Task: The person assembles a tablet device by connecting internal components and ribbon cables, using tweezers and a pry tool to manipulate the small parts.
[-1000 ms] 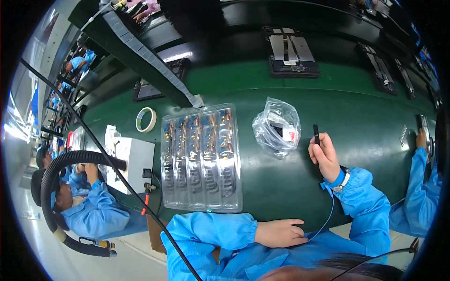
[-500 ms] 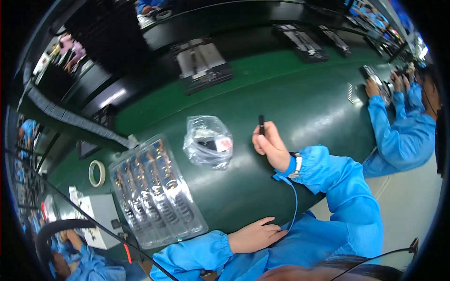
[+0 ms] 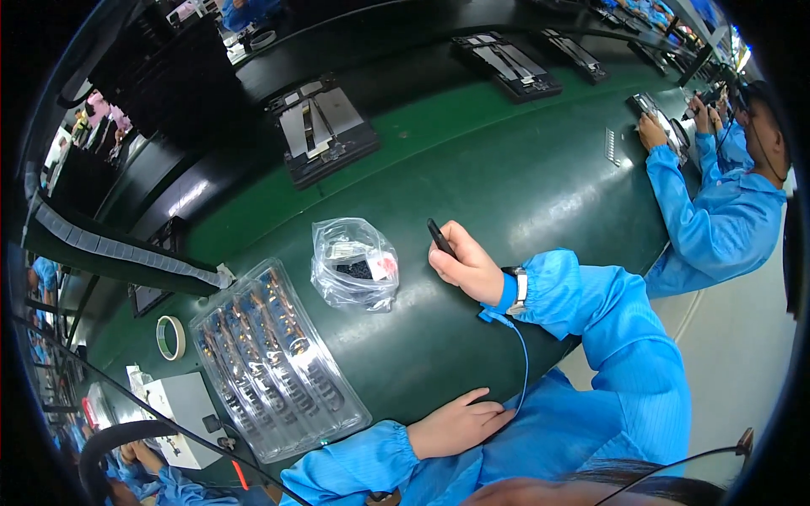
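Observation:
My right hand (image 3: 469, 266) is above the green table, fingers closed around a slim black pen-like tool (image 3: 440, 238). The tool's upper end sticks out past the fingers, tilted up to the left; whatever lies inside the grip is hidden. To the left of that hand sits a clear plastic bag (image 3: 337, 291) with small dark pieces and a white-and-red label inside. My left hand (image 3: 460, 426) rests at the table's near edge, fingers stretched out and holding nothing. Left of it lies a clear blister tray (image 3: 354, 413) with rows of small dark and copper-coloured parts.
A tape roll (image 3: 170, 337) and a white box (image 3: 181, 396) stand at the left. Open device housings (image 3: 333, 135) line the far side. A blue wrist-strap cord (image 3: 525, 354) hangs from my right wrist. At the right, a co-worker in blue (image 3: 717, 211) handles a device.
The view has shifted a little. In my right hand the black tool has tipped from nearly upright to leaning left. My left hand stays at the table edge.

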Motion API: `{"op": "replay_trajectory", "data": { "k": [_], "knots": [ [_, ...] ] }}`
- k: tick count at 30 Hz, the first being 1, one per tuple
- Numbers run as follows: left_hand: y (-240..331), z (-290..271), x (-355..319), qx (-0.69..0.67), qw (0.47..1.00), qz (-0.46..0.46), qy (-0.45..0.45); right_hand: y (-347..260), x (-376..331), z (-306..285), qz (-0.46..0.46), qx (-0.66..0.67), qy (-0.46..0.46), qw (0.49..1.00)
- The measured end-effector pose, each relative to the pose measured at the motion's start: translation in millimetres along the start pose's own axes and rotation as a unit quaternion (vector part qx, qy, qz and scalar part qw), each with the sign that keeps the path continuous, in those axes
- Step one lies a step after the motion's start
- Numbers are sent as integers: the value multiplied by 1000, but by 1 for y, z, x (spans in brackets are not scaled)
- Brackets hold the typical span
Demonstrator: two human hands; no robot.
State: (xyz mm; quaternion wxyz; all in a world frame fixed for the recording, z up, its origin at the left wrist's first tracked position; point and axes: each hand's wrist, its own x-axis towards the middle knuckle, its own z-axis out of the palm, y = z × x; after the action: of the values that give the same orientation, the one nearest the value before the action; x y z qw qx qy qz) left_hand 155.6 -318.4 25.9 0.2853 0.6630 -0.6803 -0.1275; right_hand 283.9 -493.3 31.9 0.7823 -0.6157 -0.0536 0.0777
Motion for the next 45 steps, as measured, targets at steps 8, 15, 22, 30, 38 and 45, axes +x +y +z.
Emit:
{"op": "replay_trajectory", "data": {
  "k": [8, 15, 22, 30, 38, 45],
  "knots": [
    [0, -3, 1, 1, 1000, 8, 7, -3, 2, 4, -18, -29, -21, 999],
    [0, -1, 0, -11, 1000, 3, 16, -9, 2, 6, -16, 26, -17, 999],
    [-4, -25, 10, -145, 976, -113, 119, -55, 105, -128, -140, 242, 385, 879],
    [-2, -17, 6, -154, 972, -116, 135, -70, 183, -249, 23, 442, 426, 789],
    [-3, -18, 8, -145, 976, -107, 122, -80, 197, -237, 36, 371, 370, 851],
    [1, -19, 12, -138, 969, -143, 145, -63, 116, -157, -9, 224, 194, 955]
  ]
}}
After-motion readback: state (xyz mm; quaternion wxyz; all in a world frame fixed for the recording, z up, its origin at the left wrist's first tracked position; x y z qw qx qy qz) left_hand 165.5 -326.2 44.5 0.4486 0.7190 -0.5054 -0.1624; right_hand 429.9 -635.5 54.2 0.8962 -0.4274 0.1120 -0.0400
